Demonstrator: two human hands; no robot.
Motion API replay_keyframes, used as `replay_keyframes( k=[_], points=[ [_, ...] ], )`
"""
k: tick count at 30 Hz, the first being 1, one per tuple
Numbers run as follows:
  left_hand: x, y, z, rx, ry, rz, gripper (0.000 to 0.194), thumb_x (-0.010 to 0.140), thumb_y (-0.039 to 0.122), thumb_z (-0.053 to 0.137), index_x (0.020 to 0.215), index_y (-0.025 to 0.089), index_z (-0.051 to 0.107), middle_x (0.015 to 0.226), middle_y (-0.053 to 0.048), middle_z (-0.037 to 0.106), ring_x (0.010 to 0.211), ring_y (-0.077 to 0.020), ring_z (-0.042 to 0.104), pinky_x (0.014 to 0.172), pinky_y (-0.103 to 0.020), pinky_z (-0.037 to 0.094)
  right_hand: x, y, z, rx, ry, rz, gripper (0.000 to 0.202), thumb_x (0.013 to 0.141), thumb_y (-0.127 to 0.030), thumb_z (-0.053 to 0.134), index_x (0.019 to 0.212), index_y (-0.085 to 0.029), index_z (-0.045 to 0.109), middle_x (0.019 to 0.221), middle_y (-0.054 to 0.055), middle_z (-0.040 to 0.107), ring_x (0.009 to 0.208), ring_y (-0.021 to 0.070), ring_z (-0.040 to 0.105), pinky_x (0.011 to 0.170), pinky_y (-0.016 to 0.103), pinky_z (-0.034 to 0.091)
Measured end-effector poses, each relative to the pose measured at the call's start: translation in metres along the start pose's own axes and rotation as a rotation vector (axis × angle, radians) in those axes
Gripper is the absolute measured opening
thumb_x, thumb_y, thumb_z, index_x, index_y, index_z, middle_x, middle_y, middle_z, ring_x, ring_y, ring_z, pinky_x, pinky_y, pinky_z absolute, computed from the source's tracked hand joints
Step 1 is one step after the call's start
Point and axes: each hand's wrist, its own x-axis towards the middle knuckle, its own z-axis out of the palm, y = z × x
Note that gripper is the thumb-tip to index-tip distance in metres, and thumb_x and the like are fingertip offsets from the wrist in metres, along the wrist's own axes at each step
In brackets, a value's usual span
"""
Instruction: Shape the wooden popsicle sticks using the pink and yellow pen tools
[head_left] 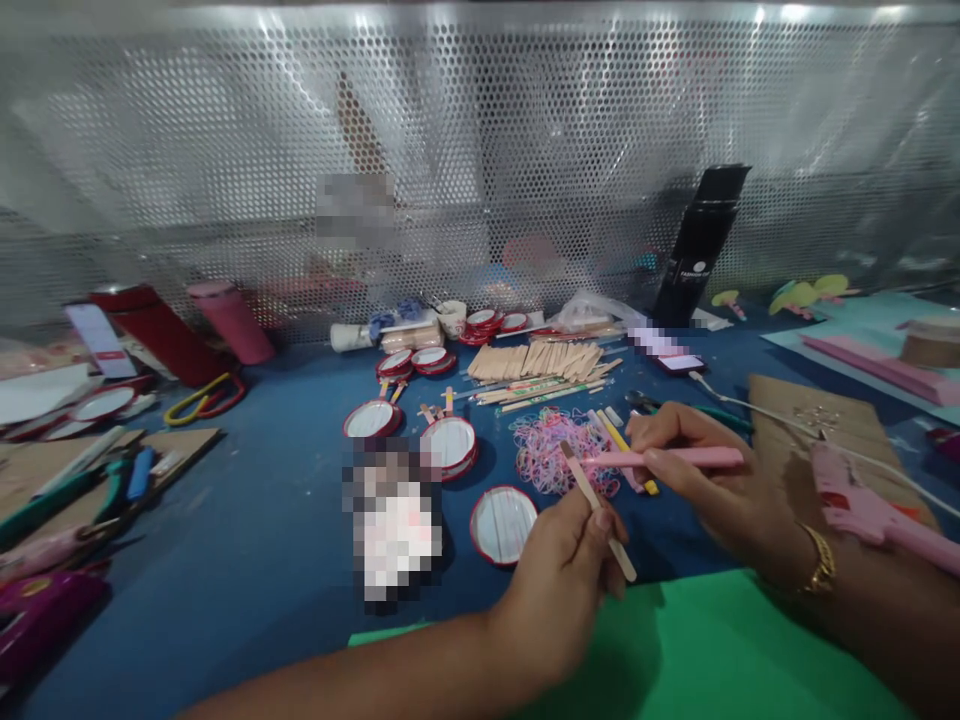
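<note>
Blue table, "FASHION" box, left hand pinched round stick, right hand round pen

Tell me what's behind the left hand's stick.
Tangled coloured loops behind the upper end of the stick; blue tabletop by its lower end. Whatever lies behind the gripping left hand is covered.

The one word that can be read is "FASHION", in white capitals on the black box, with a white round emblem just above its end; the short word after it is too blurred to make out. In front of the black box, the bright screen of a phone gives no legible text. Well to the left of the box, another phone shows a red bar on its screen, its lettering unreadable.
</note>
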Motion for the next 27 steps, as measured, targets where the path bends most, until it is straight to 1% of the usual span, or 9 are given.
replay_keyframes(
  k=[4,10,15,18,22,27],
  points=[
    [0.0005,-0.0031,0.0002,-0.006,-0.013,0.02,0.032,0.097,0.046,0.039,0.081,0.02,0.05,0.054,0.004,0.048,0.046,-0.0099,0.041,0.046,-0.021,0.031,-0.0007,0.0016,0.0013,0.006,-0.05,-0.005,0.012,0.093,-0.031,0.056,0.085,-0.023,0.057,0.076,0.0,0.055,0.067,0.0156,0.051,0.062,0.03,0.04],
    [0.0014,-0.0058,0.0006,-0.023,0.01,0.03,0.032,0.096,0.046,0.039,0.082,0.02,0.05,0.052,0.005,0.046,0.045,-0.0102,0.04,0.045,-0.021,0.03,0.0005,0.0013,0.0007,-0.002,-0.034,-0.008,0.015,0.093,-0.032,0.055,0.081,-0.023,0.057,0.074,0.0,0.055,0.068,0.0156,0.05,0.063,0.03,0.04],
    [0.0012,-0.0024,0.0003,-0.005,-0.004,0.03,0.029,0.097,0.041,0.039,0.082,0.02,0.05,0.054,0.004,0.048,0.046,-0.0098,0.041,0.046,-0.021,0.031,-0.0004,0.0023,0.0012,0.004,-0.048,-0.005,0.012,0.093,-0.031,0.056,0.084,-0.023,0.057,0.075,-0.001,0.055,0.068,0.0152,0.05,0.063,0.03,0.04],
    [0.0006,-0.0004,0.0003,0.001,-0.012,0.02,0.027,0.097,0.039,0.039,0.083,0.02,0.05,0.054,0.004,0.048,0.047,-0.01,0.042,0.046,-0.021,0.031,-0.0002,0.003,0.0001,0.005,-0.032,-0.002,0.013,0.093,-0.031,0.058,0.082,-0.022,0.057,0.074,0.0,0.054,0.067,0.0157,0.05,0.063,0.031,0.04],
    [-0.0001,-0.0022,-0.0003,-0.01,-0.001,-0.004,0.029,0.097,0.041,0.038,0.083,0.02,0.05,0.053,0.004,0.047,0.046,-0.0101,0.04,0.045,-0.021,0.029,-0.0008,0.0043,-0.0008,0.017,-0.017,0.023,0.017,0.093,-0.033,0.057,0.08,-0.022,0.055,0.073,0.0,0.053,0.067,0.0164,0.049,0.063,0.032,0.04],
    [-0.0006,-0.0031,-0.0016,0.015,0.0,-0.004,0.03,0.097,0.043,0.039,0.083,0.02,0.051,0.054,0.004,0.048,0.047,-0.0105,0.041,0.047,-0.022,0.03,-0.0022,0.0031,0.0012,0.03,-0.032,0.018,0.015,0.093,-0.035,0.056,0.084,-0.022,0.057,0.077,0.002,0.057,0.069,0.0177,0.051,0.064,0.034,0.042]
  ],
)
